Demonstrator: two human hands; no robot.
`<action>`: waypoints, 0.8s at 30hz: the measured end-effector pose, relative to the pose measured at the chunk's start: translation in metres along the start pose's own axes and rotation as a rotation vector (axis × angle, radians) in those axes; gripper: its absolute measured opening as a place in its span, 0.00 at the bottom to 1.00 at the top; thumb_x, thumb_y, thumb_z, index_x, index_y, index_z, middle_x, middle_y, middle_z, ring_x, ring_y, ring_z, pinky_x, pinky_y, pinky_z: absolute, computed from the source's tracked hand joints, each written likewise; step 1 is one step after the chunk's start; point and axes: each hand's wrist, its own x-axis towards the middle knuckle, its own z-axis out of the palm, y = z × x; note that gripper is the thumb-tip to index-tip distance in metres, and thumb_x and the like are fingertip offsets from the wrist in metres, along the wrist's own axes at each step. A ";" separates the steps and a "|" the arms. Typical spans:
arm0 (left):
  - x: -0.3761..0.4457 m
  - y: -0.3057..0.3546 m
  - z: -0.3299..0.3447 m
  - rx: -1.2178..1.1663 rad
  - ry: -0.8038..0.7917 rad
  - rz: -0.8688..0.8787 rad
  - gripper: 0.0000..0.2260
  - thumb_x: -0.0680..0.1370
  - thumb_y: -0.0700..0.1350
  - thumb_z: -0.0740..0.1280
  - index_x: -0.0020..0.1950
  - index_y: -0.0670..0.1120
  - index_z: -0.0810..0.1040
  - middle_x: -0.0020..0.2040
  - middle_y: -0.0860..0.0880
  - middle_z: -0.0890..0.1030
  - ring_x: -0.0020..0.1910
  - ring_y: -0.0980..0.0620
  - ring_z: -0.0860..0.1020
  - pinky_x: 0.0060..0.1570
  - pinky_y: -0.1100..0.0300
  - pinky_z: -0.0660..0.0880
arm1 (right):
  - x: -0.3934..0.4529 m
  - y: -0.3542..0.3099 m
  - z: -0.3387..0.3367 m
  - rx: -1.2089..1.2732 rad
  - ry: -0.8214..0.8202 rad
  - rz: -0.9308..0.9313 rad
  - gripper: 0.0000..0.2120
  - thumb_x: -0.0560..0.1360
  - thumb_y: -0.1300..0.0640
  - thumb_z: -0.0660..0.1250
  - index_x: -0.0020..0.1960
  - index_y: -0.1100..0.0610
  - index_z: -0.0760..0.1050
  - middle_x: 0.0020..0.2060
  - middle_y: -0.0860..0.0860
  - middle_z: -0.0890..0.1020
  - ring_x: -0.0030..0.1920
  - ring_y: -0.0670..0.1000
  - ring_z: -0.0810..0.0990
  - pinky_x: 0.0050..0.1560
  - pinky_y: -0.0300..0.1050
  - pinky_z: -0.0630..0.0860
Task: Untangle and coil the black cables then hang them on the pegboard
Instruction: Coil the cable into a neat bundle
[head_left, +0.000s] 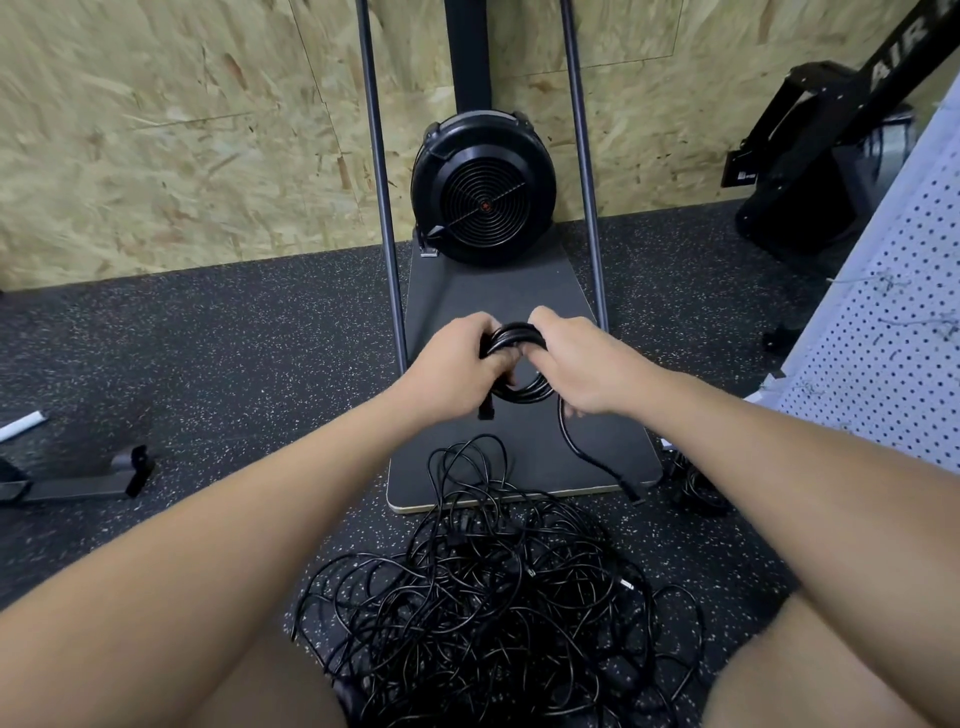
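Coiling was the step in hand, as I judged it from my remote seat: both hands were raised in front of the person, working one small coil (519, 358) of black cable above the dark baseboard (498, 291) of a fan-wheel machine (485, 189). The left hand (457, 364) had its fingers curled round the left side of the coil, gripping the stacked loops. The right hand (576, 364) was curled over the coil's right side, thumb on top; its fingertips were hidden behind the loops, so I could not tell how tightly they pinched. From under the right hand a loose tail (587, 457) of the same cable hung down and ran to a plug end lying at the baseboard's near right corner. Another plug end dangled just below the left hand. On the speckled floor between the person's knees lay the big tangled heap (478, 587) of black cables, still knotted together and well apart from the coil. The white pegboard (883, 343) stood at the right edge, with nothing I could make out hung on it. The next move, I reckoned, called for winding in the last tail, then securing the coil before carrying it right to the pegboard.
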 end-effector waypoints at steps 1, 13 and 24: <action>0.000 0.000 -0.002 -0.116 -0.040 -0.032 0.07 0.85 0.45 0.72 0.53 0.42 0.78 0.43 0.48 0.90 0.46 0.53 0.89 0.55 0.49 0.83 | 0.001 0.001 0.000 0.002 0.002 -0.005 0.10 0.90 0.48 0.54 0.56 0.53 0.66 0.42 0.58 0.82 0.25 0.54 0.85 0.28 0.55 0.83; -0.010 0.004 -0.004 -0.678 -0.341 -0.131 0.10 0.89 0.46 0.65 0.53 0.43 0.81 0.36 0.50 0.73 0.40 0.51 0.77 0.55 0.54 0.73 | 0.004 0.001 0.004 -0.012 0.009 -0.012 0.08 0.88 0.52 0.55 0.52 0.52 0.70 0.44 0.56 0.82 0.28 0.58 0.84 0.26 0.55 0.80; -0.002 0.008 0.002 -0.466 0.167 -0.177 0.27 0.84 0.69 0.62 0.33 0.53 0.68 0.33 0.50 0.66 0.31 0.49 0.61 0.35 0.52 0.59 | -0.004 0.012 0.009 0.656 -0.459 0.144 0.26 0.85 0.42 0.70 0.74 0.58 0.68 0.53 0.58 0.90 0.52 0.57 0.90 0.61 0.57 0.86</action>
